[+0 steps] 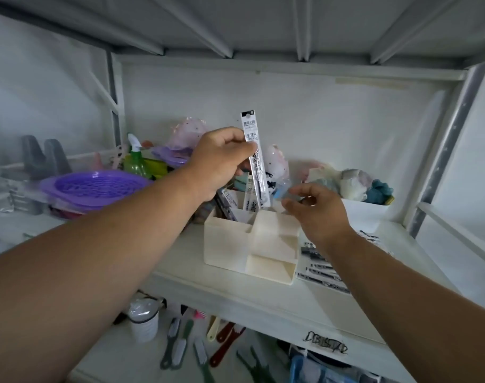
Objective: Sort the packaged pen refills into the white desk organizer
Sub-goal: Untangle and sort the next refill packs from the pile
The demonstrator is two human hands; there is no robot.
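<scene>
A white desk organizer [230,244] with several compartments stands on the white shelf. My left hand [219,161] pinches a long packaged pen refill [252,134] upright, its lower end reaching down to the organizer's back compartment. Other refill packs [248,199] stand in that back part. My right hand [316,211] hovers just right of the organizer's top with fingers apart and holds nothing. More packaged refills [321,268] lie flat on the shelf to the right of the organizer, partly hidden by my right forearm.
A purple basket [94,187] and a green spray bottle [136,161] stand at the left. A white bin with soft toys [360,186] sits at the back right. Below the shelf lie several brushes [180,346] and a white jar [143,322].
</scene>
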